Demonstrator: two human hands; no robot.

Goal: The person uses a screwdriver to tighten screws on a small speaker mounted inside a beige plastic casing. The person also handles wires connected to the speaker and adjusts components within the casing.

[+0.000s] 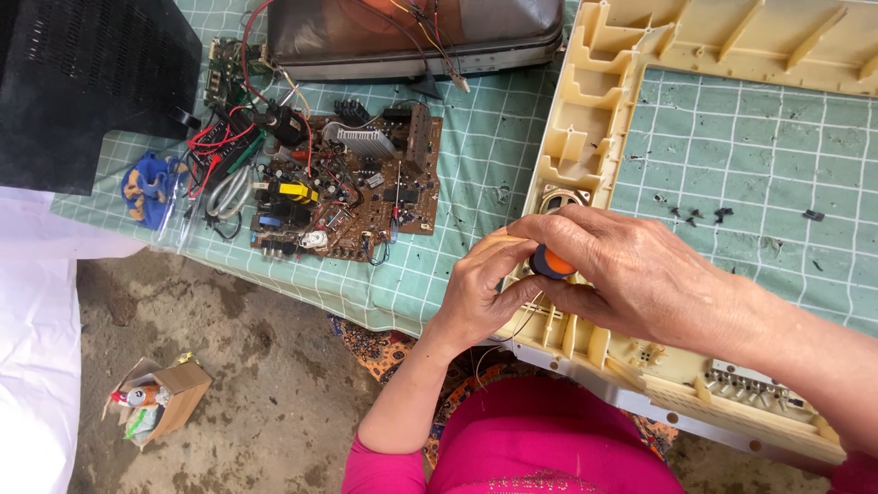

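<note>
Screwdriver [552, 263] shaft hidden under right hand [631, 274]; frame [585, 110] cropped.

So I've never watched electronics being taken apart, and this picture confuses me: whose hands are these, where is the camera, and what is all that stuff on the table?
The camera sits on the person's head and looks down, so both hands are their own. The right hand grips a screwdriver's orange and black handle; the left hand steadies it from beside. They work at the corner of a cream plastic television front frame. On the green checked mat lie a brown circuit board with red wires, small black screws, and the picture tube at the top. A black casing stands left; a small cardboard box sits on the floor.
</note>
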